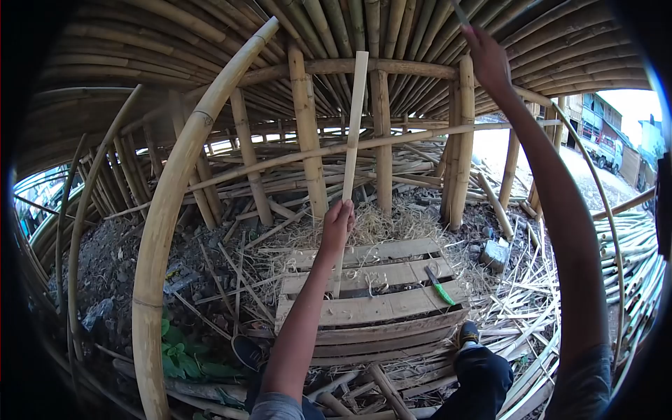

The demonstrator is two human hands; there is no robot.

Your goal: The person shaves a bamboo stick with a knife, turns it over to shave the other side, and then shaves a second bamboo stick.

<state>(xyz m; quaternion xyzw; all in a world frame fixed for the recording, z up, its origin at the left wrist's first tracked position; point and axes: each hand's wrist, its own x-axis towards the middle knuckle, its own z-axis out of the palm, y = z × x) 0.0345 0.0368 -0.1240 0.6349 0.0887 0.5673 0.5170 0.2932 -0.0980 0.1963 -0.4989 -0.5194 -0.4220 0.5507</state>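
Note:
My left hand [339, 222] is closed around a flat, pale bamboo strip [356, 105], which stands nearly upright with its lower end down at the wooden crate [392, 308]. High at the upper right, my right hand [488, 61] is raised and closed on a thin, greyish, blade-like tool [460, 14]. The tool runs out of view at the top edge, so its full shape is hidden. On the crate's slats lies a knife with a green handle [442, 292], apart from both hands. Thin curled shavings are scattered near it.
A thick bamboo pole [164, 231] curves up close on the left. Bamboo posts [306, 140] and a horizontal rail [280, 162] stand ahead under a bamboo roof. Split bamboo [518, 322] and a stone block [495, 255] lie to the right. My feet are beside the crate.

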